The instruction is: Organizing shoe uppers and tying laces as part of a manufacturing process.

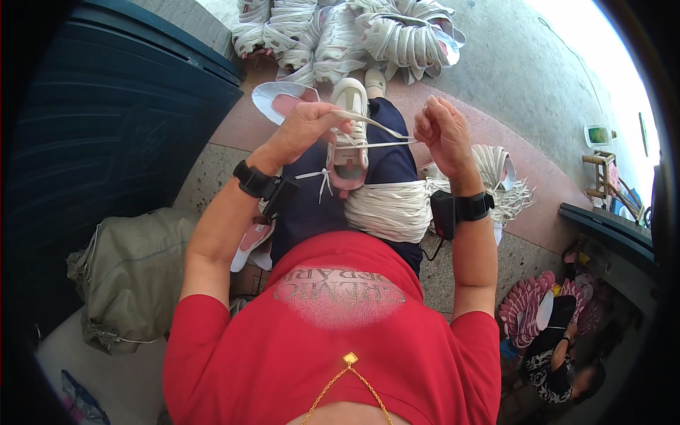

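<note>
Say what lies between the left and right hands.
In the head view, white lace stretches between the left hand and the right hand; beneath it lie a light shoe and a dark trouser leg.

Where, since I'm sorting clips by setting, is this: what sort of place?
Probably a small shoe workshop: a bundle of white laces, stacks of white shoe parts, and a second person beside what look like pink shoe parts.

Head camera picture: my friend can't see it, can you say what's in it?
A person's left hand and right hand hold a white lace over a pale, pink-trimmed shoe upper on their lap. A bundle of white laces lies there too, with more shoe uppers heaped in front.
</note>
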Demonstrator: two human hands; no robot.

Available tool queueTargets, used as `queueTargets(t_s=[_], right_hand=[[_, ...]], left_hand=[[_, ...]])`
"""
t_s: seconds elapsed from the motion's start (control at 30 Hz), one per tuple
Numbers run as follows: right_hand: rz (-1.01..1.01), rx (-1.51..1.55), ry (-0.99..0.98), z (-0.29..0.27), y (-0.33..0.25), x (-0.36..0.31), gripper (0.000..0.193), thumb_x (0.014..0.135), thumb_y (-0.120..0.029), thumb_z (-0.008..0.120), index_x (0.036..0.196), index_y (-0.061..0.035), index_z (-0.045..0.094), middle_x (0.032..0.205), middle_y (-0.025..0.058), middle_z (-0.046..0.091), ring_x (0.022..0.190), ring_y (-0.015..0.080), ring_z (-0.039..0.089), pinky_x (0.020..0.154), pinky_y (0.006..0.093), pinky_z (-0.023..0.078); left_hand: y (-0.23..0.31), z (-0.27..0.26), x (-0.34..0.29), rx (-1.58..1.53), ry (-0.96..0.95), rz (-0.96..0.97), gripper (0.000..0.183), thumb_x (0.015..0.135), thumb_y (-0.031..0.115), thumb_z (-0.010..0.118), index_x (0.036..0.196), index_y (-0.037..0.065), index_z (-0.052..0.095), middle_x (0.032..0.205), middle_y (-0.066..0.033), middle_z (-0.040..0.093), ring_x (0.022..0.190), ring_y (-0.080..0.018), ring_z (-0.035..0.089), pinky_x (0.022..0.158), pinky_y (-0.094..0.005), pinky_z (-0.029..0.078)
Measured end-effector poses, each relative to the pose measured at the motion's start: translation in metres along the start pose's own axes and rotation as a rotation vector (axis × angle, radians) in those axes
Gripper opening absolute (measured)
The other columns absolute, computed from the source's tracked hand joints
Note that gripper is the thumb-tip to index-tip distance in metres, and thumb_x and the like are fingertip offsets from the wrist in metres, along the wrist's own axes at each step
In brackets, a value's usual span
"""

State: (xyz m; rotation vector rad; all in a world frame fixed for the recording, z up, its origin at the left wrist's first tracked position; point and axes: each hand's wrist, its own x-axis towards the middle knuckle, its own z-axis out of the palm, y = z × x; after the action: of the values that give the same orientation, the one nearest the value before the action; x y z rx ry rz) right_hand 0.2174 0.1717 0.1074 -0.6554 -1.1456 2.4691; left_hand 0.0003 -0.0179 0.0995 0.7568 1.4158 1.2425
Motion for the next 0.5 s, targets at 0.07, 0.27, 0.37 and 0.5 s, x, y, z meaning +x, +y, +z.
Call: queueTargets(t_s=[0.07,0.27,0.37,0.5], right_hand=[[-0.003,-0.303,-0.04,-0.007,0.014,-0.002,0.015,0.103,-0.018,0.057,0.102,-0.0035,0.059,0.076,0.0011,0.053,0.067,0.0099,0.048,0.063,0.0241,0.041],[0.005,-1.359,-0.495,-0.028,0.062,-0.019,0.018,0.093,-0.014,0.064,0.1,0.0005,0.071,0.082,0.0168,0.07,0.084,0.0288,0.07,0.077,0.038,0.053],[-0.078,-1.698,-0.448,-0.031,0.087,-0.02,0.013,0.082,-0.006,0.059,0.085,-0.0012,0.07,0.083,0.0195,0.069,0.086,0.0382,0.067,0.078,0.0459,0.053],[-0.348,-1.738,-0.198,-0.017,0.114,-0.012,0.011,0.078,-0.007,0.059,0.08,-0.0042,0.069,0.088,0.0128,0.065,0.091,0.0323,0.061,0.078,0.0439,0.047]], left_hand=[[0.011,-0.001,-0.005,-0.147,0.064,-0.073,0.03,0.105,0.026,0.055,0.113,0.0,0.067,0.088,-0.0017,0.067,0.078,-0.007,0.061,0.062,-0.0182,0.046],[0.035,-0.076,-0.001,-0.334,0.263,0.141,0.033,0.106,0.026,0.054,0.122,-0.002,0.059,0.075,0.0033,0.046,0.069,-0.0031,0.047,0.054,-0.0168,0.035],[0.005,-0.068,-0.007,0.271,0.272,0.018,0.035,0.107,0.028,0.051,0.125,-0.001,0.06,0.081,0.0014,0.055,0.073,-0.0079,0.052,0.059,-0.0239,0.042],[-0.055,-0.036,-0.024,0.676,0.105,-0.041,0.031,0.104,0.028,0.052,0.121,0.004,0.064,0.078,-0.0035,0.063,0.072,-0.0137,0.059,0.066,-0.033,0.049]])
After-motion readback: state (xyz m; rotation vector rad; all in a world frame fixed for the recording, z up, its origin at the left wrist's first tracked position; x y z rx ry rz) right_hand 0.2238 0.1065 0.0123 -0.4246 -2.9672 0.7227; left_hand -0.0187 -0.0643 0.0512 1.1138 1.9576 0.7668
